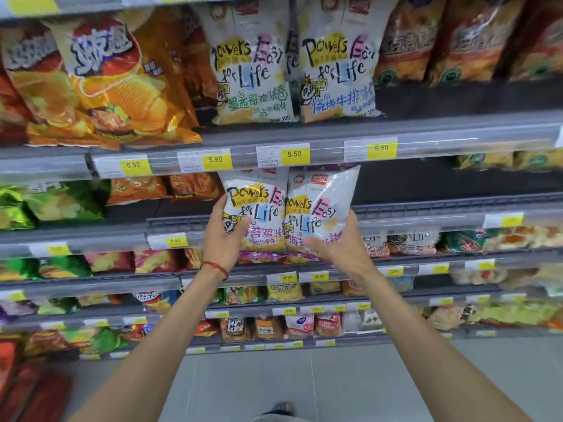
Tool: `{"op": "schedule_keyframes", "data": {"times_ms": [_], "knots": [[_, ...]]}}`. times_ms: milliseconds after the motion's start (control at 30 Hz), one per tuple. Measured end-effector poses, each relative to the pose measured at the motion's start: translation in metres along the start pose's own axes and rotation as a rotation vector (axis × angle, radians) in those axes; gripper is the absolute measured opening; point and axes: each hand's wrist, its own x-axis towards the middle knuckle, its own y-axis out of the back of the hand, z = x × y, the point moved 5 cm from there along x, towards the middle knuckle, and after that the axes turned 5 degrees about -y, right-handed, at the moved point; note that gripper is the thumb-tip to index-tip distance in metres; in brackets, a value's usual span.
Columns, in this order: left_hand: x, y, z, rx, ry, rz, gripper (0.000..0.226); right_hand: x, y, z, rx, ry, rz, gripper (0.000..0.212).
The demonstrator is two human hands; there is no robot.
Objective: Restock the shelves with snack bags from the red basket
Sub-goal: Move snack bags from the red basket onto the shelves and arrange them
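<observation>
The left hand (224, 239) grips the lower left side of one white snack bag, the left bag (259, 202), with the thumb on the front and the fingers out of sight behind it. The right hand (341, 248) holds a second one, the right bag (323, 202), in the same way at its lower right corner, with the fingers curled over the front. Both hands are closed firmly on their bags.

The two bags are side by side between the hands, touching along their inner edges, upright and with the printed side facing the person. I think this is so that they go in facing the customer. Holding them low leaves the tops free to pass under the rail with the price labels (294, 153) just above the hands.

The shelf (426, 208) behind and to the right of the right hand has a dark gap, which looks like the place for them. Above the hands stand same-brand bags (253, 65), so the row seems to be sorted by brand.

Each bag is puffy and shiny, white with black handwritten letters, yellow and pink patches and a purple band at the bottom. The right bag leans a little to the right. They probably crush easily, so a light grip at the edges is sensible.

The red basket is not in view.
</observation>
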Motion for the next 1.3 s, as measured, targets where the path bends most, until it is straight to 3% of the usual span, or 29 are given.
{"op": "schedule_keyframes", "data": {"times_ms": [133,367,500,667,967,1067,1167,1300], "knots": [[0.002,0.003,0.002,-0.041,0.03,0.015,0.072,0.01,0.009,-0.008,0.042,0.008,0.062,0.084],[0.036,0.009,0.014,-0.055,0.088,0.111,0.085,0.049,0.029,-0.031,0.172,0.027,0.002,0.059],[0.051,0.0,0.01,-0.058,0.107,0.09,0.084,0.08,0.031,-0.046,0.103,0.05,-0.033,0.06],[0.062,-0.009,-0.01,-0.093,0.097,0.133,0.055,0.098,0.03,-0.044,0.088,0.092,-0.033,0.067],[0.08,-0.016,-0.013,-0.081,-0.015,0.175,0.071,0.118,0.036,-0.032,0.089,0.125,0.004,0.062],[0.081,-0.019,-0.015,-0.075,-0.026,0.178,0.071,0.118,0.036,-0.032,0.036,0.14,0.021,0.07],[0.085,-0.02,-0.018,-0.056,-0.032,0.167,0.075,0.117,0.035,-0.038,-0.035,0.172,0.016,0.091],[0.083,-0.023,-0.015,0.026,0.022,0.14,0.069,0.114,0.033,-0.041,-0.155,0.185,-0.009,0.075]]}}
